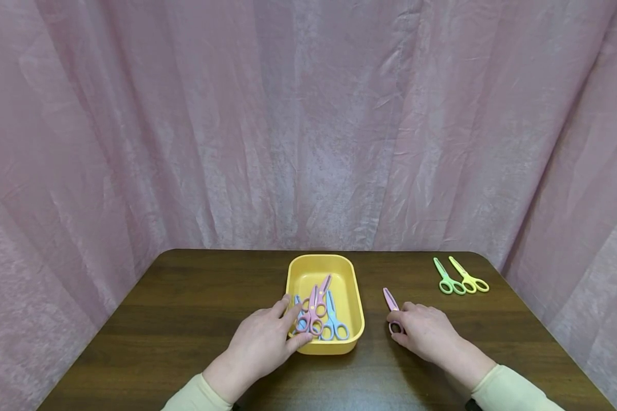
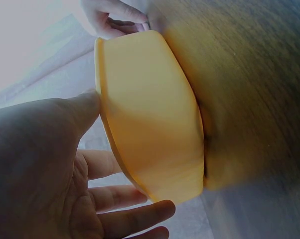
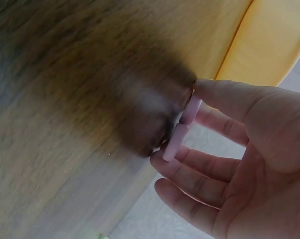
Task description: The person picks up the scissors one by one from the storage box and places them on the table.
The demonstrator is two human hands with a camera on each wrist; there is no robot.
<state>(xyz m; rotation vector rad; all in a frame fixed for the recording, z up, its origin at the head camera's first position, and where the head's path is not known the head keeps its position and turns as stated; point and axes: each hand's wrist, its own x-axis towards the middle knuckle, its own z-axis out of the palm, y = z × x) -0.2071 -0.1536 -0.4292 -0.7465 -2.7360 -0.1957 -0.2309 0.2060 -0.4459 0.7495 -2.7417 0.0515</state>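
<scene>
A yellow plastic tray (image 1: 330, 349) stands on the table, holding pink scissors (image 1: 313, 305) and blue scissors (image 1: 332, 315), some overlapping. At its near left corner is my left hand (image 1: 261, 342), thumb at the front rim and fingers spread over the left side. In the left wrist view the thumb touches the tray's rim (image 2: 104, 74) and the fingers extend loosely beside it. To the right of the tray, my right hand (image 1: 428, 331) pinches the handles of another pair of pink scissors (image 1: 389, 299) between thumb and fingers. Those handles (image 3: 176, 142) stand close to the tabletop in the right wrist view.
Green scissors (image 1: 444, 277) and yellow scissors (image 1: 465, 274) lie side by side at the far right of the brown wooden table (image 1: 200, 297). A pink curtain (image 1: 298, 125) hangs behind the table's back edge and along both sides.
</scene>
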